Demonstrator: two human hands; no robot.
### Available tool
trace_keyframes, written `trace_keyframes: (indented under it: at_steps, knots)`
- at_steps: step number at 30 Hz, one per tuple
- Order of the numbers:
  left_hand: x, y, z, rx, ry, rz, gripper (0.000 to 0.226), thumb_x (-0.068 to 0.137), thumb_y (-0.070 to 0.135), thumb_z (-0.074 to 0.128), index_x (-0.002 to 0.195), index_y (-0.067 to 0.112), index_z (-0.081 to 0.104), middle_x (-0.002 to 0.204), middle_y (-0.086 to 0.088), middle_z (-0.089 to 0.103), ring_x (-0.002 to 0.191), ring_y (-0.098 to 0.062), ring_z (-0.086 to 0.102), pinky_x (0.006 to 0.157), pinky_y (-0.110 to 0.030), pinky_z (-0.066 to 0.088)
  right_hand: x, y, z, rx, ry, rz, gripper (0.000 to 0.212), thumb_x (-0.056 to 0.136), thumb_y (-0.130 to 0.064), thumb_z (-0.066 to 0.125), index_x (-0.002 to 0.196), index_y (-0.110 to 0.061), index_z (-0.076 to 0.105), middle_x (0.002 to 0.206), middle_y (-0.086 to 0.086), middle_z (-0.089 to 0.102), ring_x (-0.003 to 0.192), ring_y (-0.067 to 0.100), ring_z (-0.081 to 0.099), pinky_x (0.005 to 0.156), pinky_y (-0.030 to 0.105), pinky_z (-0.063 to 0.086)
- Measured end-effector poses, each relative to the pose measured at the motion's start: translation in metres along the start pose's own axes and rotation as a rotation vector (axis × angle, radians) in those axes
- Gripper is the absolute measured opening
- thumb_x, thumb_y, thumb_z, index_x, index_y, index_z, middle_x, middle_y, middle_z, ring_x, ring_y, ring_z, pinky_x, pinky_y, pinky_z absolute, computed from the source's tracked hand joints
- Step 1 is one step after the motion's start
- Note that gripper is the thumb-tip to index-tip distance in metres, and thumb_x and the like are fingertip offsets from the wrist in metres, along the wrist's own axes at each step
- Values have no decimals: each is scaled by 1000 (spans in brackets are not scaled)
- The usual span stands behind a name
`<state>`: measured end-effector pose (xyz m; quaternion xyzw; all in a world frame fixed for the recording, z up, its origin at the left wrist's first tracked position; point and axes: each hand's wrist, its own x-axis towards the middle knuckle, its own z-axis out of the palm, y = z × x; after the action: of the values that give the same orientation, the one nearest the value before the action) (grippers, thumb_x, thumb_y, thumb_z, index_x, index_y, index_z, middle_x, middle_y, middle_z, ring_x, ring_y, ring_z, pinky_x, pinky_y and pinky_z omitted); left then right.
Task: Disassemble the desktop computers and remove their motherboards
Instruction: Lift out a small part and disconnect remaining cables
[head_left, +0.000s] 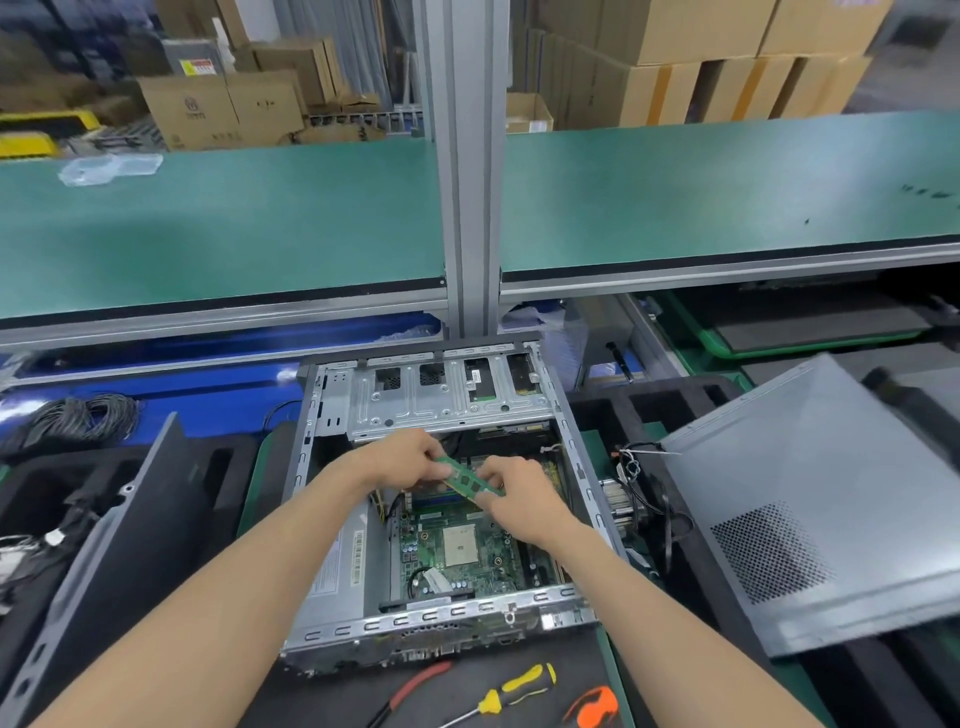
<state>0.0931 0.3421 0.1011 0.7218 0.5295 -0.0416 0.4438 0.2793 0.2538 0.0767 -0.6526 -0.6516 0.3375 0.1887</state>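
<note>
An open desktop case (332, 629) lies on the bench in front of me, its green motherboard (470, 556) still inside. A green memory stick (467, 476) is held above the board between both hands. My left hand (402, 460) pinches its left end. My right hand (519, 493) pinches its right end. A silver drive cage (441, 395) spans the far half of the case. The power supply (337, 566) sits in the case's left side.
A grey side panel (831, 499) leans at the right and a dark panel (119, 525) at the left. A yellow-handled screwdriver (511, 693), red-handled pliers (415, 686) and an orange tool (595, 706) lie near the front edge. A green shelf (234, 218) stands behind. Black cables (78, 415) coil at far left.
</note>
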Motion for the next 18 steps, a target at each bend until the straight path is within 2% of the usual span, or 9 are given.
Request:
trace_keyframes:
  at_steps: [3,5,7,9,12,14,16,18]
  knots:
    - [-7,10,5,-266,39,36,17,96,15,64,85,5,72,73,-8,72,67,-17,62,68,-31,51,-9,-6,-5,72,65,0,11,96,-21,65,99,-14,73,85,1,68,74,17,60,67,30,48]
    - [-10,18,8,-322,95,70,20,93,24,70,80,9,75,74,-9,72,67,-18,61,70,-35,52,-14,-9,-12,156,102,5,19,100,-23,61,92,-11,75,73,-4,65,61,8,52,59,25,41]
    - [-10,27,10,-361,176,94,16,89,32,74,80,19,78,76,-1,74,68,-13,64,71,-32,55,-20,-12,-22,231,131,18,23,101,-23,59,90,-10,75,69,-8,63,56,0,49,55,18,36]
    - [-10,40,12,-425,232,124,11,85,35,77,80,26,79,78,2,76,66,-6,66,65,-24,53,-26,-14,-34,311,171,22,23,100,-20,60,85,-10,74,65,-9,61,52,-5,49,55,16,35]
    - [-7,63,18,-500,282,151,9,81,31,81,83,23,78,79,6,76,62,1,67,54,-12,48,-35,-12,-52,364,247,39,19,97,-18,63,85,-10,75,77,-1,70,67,3,58,66,24,46]
    - [-6,79,25,-522,285,174,12,81,29,82,90,21,77,82,5,77,67,1,69,56,-13,49,-42,-4,-63,434,291,66,16,97,-18,64,87,-11,75,78,-2,69,67,6,57,65,27,45]
    - [-3,95,34,-509,279,190,15,82,28,81,94,20,76,82,4,77,69,-1,69,58,-15,49,-49,5,-73,477,319,90,15,97,-17,63,87,-13,74,73,-6,65,61,3,53,61,24,41]
    - [0,108,43,-467,288,217,10,84,28,80,92,25,76,81,6,77,73,-3,69,59,-13,48,-57,15,-82,503,340,120,14,97,-15,63,89,-11,74,74,-5,65,62,6,53,63,26,41]
